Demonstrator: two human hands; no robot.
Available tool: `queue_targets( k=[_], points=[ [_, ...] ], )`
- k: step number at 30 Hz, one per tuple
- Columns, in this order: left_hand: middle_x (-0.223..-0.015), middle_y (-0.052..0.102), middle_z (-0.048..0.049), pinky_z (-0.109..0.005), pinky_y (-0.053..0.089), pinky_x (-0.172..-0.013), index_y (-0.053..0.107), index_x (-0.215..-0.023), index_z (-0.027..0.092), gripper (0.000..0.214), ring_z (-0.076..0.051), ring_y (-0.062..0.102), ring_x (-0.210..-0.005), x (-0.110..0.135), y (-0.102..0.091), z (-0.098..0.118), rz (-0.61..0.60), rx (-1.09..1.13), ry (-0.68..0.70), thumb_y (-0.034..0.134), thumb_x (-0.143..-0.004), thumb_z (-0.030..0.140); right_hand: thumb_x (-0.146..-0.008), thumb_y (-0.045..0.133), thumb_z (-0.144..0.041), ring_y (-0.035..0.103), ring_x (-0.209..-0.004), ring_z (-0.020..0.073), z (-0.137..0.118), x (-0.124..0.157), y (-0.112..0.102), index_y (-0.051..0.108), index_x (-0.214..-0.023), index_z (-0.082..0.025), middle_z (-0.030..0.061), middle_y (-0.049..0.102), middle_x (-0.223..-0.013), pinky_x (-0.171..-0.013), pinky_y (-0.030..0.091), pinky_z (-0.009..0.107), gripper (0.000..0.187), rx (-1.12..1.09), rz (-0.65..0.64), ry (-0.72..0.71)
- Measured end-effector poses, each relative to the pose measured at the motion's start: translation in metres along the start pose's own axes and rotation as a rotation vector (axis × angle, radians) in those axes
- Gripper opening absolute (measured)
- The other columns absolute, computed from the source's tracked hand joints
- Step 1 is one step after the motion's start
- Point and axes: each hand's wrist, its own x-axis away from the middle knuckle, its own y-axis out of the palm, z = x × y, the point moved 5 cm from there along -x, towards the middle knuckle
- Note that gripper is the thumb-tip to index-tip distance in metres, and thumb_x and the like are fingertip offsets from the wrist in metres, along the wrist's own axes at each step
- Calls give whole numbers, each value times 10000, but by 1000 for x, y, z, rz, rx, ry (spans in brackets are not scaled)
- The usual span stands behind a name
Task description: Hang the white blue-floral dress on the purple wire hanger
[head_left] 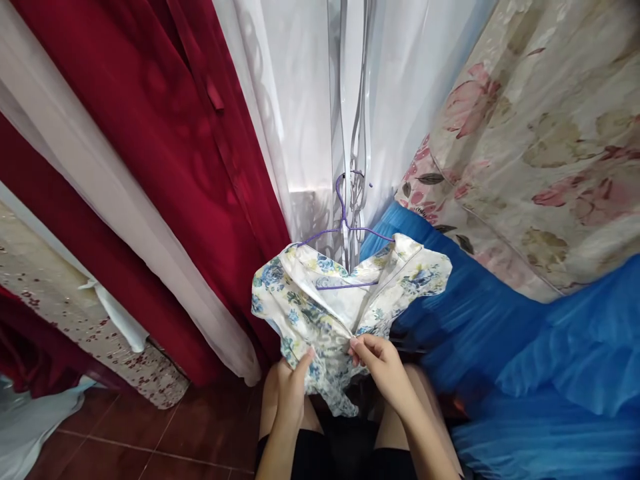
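Observation:
A white garment [300, 320] with a blue and yellow floral print hangs in front of me, its V-shaped neckline facing me. Its shoulders rest on a purple wire hanger [344, 223], whose hook stands up behind the collar. My left hand [294, 377] grips the garment's lower left side, the thumb on top and the fingers partly hidden. At the bottom of the neckline, my right hand [377, 357] pinches the fabric edge between thumb and fingers. The lower part of the garment hangs bunched between my knees.
Long red cloth [165, 120] and pale cloth hang at the left. White straps [354, 80] dangle behind the hanger. To the right are a floral fabric [540, 147] and a gathered blue skirt-like fabric [500, 333]. Dark red tiles [195, 427] cover the floor.

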Motion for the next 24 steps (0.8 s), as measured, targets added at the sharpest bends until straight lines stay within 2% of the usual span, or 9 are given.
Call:
queue_targets(
  k=[2, 3, 4, 9, 12, 15, 18, 20, 24],
  points=[
    [-1161, 693, -103, -415, 540, -960, 625, -1164, 219, 405, -281, 671, -1117, -3, -9, 4, 372, 60, 141, 711, -834, 440, -933, 595, -503, 514, -599, 180, 4, 3, -8, 627, -645, -191, 8, 584, -585, -611, 360, 295, 426, -16, 38, 27],
    [-1160, 672, -97, -395, 532, -952, 610, -1138, 213, 384, -262, 659, -1101, -1, -7, 8, 474, 34, 226, 715, -831, 418, -927, 601, -499, 511, -584, 175, 5, 5, -10, 636, -643, -187, 6, 581, -569, -606, 359, 292, 424, -18, 48, 39],
    [-1150, 657, -91, -375, 522, -945, 605, -1111, 209, 344, -245, 647, -1085, 1, 1, 13, 471, -20, 297, 710, -839, 392, -925, 600, -497, 510, -573, 171, 6, 7, -11, 651, -654, -181, 4, 581, -559, -603, 360, 290, 420, -19, 46, 49],
    [-1035, 662, -52, -310, 498, -875, 595, -1155, 215, 292, -199, 630, -961, 25, 78, 27, -181, -244, 418, 624, -868, 169, -933, 598, -469, 550, -553, 162, 2, 13, 5, 684, -677, -159, 19, 623, -559, -589, 387, 275, 411, -21, -45, 50],
    [-840, 594, -11, -265, 460, -737, 576, -950, 201, 123, -165, 567, -776, 30, 90, 35, -165, -268, 480, 551, -873, 109, -938, 594, -452, 500, -482, 133, -5, 11, 10, 669, -635, -161, 27, 636, -529, -516, 341, 259, 427, -6, -45, 46],
    [-833, 583, -22, -266, 449, -747, 555, -850, 200, 111, -172, 574, -793, 25, 88, 40, -200, -280, 530, 506, -921, 129, -917, 612, -457, 418, -406, 108, -25, -5, 5, 699, -669, -163, 17, 620, -462, -458, 298, 248, 395, -58, -47, 54],
    [-851, 583, -29, -267, 442, -770, 562, -842, 201, 142, -176, 580, -822, 21, 85, 43, -303, -369, 542, 491, -949, 142, -866, 666, -464, 407, -396, 97, -69, -37, -10, 735, -678, -155, 23, 629, -462, -437, 294, 240, 368, -125, -24, 16],
    [-824, 560, -23, -260, 427, -749, 533, -790, 200, 178, -170, 567, -800, 22, 83, 44, -363, -466, 540, 491, -943, 120, -817, 707, -465, 403, -401, 81, -107, -59, -19, 675, -536, -157, 47, 660, -515, -422, 287, 241, 418, -163, -3, -44],
    [-882, 602, -27, -259, 424, -714, 554, -807, 204, 192, -168, 582, -796, 31, 84, 46, -513, -630, 509, 501, -881, 35, -788, 718, -436, 406, -404, 82, -163, -84, -28, 746, -661, -141, 3, 582, -450, -409, 270, 227, 321, -228, 16, -136]
  ],
)
